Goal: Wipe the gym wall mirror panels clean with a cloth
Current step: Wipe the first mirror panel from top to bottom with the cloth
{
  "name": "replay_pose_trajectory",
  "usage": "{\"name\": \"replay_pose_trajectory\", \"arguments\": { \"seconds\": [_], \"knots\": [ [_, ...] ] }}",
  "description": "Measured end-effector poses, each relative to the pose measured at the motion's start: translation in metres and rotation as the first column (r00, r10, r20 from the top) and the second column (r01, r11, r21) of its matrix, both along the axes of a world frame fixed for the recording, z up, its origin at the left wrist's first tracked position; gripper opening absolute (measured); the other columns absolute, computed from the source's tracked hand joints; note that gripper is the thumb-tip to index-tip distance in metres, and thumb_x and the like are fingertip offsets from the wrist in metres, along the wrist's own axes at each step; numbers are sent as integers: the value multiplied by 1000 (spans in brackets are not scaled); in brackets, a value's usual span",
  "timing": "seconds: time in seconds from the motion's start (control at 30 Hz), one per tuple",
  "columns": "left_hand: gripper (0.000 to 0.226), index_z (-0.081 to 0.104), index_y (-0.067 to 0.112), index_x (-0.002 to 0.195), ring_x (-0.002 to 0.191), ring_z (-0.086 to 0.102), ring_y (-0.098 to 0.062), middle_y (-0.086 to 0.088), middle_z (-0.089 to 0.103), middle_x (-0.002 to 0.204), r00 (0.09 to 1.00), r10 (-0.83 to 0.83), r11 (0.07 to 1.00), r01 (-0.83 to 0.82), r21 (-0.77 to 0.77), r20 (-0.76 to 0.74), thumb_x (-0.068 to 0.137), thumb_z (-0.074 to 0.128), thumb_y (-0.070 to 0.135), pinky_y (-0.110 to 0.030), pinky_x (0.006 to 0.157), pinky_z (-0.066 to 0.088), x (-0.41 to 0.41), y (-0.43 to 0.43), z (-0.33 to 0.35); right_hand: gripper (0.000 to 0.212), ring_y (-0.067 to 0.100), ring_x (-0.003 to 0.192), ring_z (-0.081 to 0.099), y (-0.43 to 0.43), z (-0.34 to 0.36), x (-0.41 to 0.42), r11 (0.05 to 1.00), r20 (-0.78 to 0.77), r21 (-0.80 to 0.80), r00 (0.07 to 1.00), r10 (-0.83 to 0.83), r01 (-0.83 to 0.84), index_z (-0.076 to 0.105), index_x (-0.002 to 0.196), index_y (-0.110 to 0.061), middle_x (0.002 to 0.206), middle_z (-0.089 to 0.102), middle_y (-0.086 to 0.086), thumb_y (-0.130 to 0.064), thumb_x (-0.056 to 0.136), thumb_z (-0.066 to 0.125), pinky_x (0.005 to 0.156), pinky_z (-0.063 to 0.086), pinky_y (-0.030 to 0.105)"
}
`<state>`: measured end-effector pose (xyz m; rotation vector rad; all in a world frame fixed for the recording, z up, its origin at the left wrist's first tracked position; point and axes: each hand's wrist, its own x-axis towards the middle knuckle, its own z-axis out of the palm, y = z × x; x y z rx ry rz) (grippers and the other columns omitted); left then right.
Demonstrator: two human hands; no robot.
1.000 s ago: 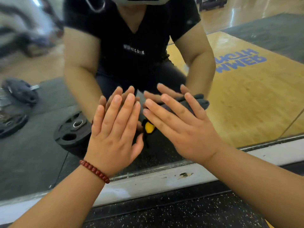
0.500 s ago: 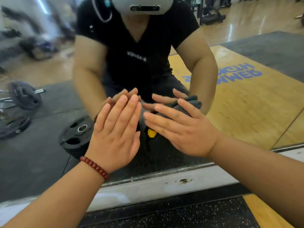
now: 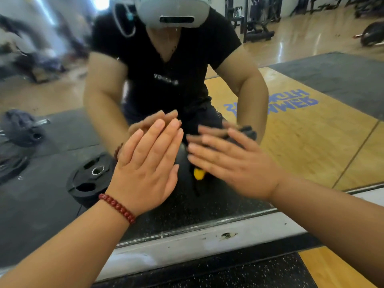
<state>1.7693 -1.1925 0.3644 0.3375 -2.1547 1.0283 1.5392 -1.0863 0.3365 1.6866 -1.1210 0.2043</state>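
Note:
The wall mirror [image 3: 311,142] fills most of the head view and reflects me crouching in front of it. My left hand [image 3: 145,163], with a red bead bracelet at the wrist, lies flat on the glass with straight fingers. My right hand [image 3: 234,165] is blurred and also flat, pressing a dark grey cloth [image 3: 248,130] against the glass. Only the cloth's edge shows past the fingertips.
The mirror's lower edge meets a scuffed white baseboard [image 3: 207,242] above black speckled rubber flooring [image 3: 228,273], with wood floor [image 3: 342,267] at the right. Reflected behind me are a weight plate [image 3: 91,177], a small yellow object [image 3: 198,174] and gym machines.
The view has tilted upward, and both hands sit higher above the mirror's lower edge. My right hand with the cloth has slid a little left and is now blurred.

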Motion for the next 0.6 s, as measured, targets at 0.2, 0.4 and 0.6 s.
{"name": "replay_pose_trajectory", "arguments": {
  "seconds": [0.2,0.4,0.6],
  "knots": [
    [67,25,-2,152,151,8,-28,-16,19,159,998,37,999,-38,-20,-52,96,45,27,-45,124,6,-9,-5,30,49,22,147,30,-10,29,-3,987,107,-152,992,63,-46,42,150,-17,156,37,0,-16,101,44,121,20,43],
    [69,22,-1,154,149,15,-32,-17,16,161,996,85,994,-85,-68,4,96,44,29,-49,123,8,-9,-9,27,46,18,147,30,3,40,-7,999,26,-2,999,41,-41,42,150,-18,156,37,-1,-16,104,37,123,13,38],
    [71,17,0,155,151,10,-31,-16,16,162,994,106,992,-103,-69,40,97,44,31,-48,123,8,-5,-9,28,51,20,147,31,6,46,-13,998,105,-63,994,32,-26,39,152,-17,157,35,1,-13,101,42,121,21,40]
  ]
}}
